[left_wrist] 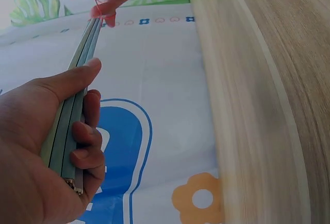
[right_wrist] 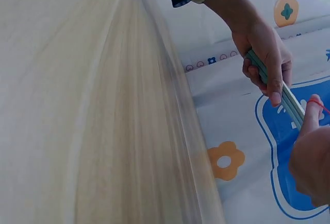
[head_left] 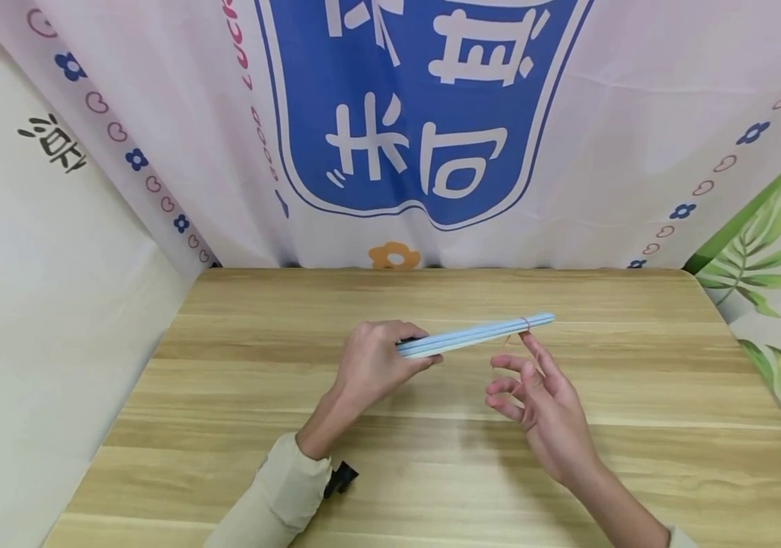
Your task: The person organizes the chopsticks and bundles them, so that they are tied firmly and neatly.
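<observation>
Sticks (head_left: 476, 334), gripped above the table (head_left: 651, 380) in the curled left hand (head_left: 373, 359), run lengthwise rightward and slightly away, so their far end sits nearest the right hand (head_left: 555, 426), its fingers part-spread with a red band (right_wrist: 315, 101) hooked on one.

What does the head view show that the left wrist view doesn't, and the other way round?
Only the head view shows the cream left sleeve and the black object beside it. Only the left wrist view shows the held end of the blue bundle. Both show the left hand gripping the bundle, the right hand, the red band, the orange flower and the wooden table.
</observation>
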A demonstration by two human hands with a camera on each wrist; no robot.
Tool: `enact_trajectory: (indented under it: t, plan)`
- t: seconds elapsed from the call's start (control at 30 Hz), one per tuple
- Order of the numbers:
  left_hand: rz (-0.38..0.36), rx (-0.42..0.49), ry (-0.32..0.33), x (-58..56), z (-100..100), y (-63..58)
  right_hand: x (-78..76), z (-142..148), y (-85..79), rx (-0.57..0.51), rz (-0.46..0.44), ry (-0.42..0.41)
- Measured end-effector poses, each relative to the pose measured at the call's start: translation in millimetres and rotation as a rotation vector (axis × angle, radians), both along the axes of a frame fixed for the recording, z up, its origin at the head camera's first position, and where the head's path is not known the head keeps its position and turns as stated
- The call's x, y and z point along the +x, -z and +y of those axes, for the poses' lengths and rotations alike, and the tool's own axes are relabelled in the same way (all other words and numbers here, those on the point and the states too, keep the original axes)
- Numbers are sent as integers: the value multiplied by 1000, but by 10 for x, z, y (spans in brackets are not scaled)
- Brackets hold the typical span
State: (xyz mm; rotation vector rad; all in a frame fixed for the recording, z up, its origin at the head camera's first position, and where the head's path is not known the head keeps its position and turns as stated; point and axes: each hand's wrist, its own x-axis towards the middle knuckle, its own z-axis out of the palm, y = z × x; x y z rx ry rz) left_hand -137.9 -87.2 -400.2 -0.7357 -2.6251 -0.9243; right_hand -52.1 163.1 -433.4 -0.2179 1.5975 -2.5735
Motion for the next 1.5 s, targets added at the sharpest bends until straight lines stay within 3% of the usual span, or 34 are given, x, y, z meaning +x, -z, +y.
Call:
enact_trajectory:
  t: [0.13, 0.37, 0.5, 0.67, 0.87, 1.03, 1.3, 1.5]
  plan:
    - [-22, 9, 62, -13, -22, -15, -55, 64, 27, -182, -6, -94]
    - [-29, -4, 167, -54, -121, -42, -202, 209, 150, -603, -1, -270]
    - [-34, -11, 202, -65, -175, -71, -246, 261, 198, -698, -13, -314]
    - [-63, -14, 233, -84, -238, -104, -236, 289, 194, -623, 0, -275]
    - [-101, -38, 282, -114, -315, -146, -233, 309, 195, -563, 0, -323]
    - [-114, -92, 286, -131, -350, -178, -247, 315, 210, -517, -3, -309]
    - [-130, -130, 295, -131, -350, -194, -227, 340, 168, -273, 98, -183]
    - [-85, -146, 315, -124, -329, -180, -210, 353, 124, -20, 169, -49]
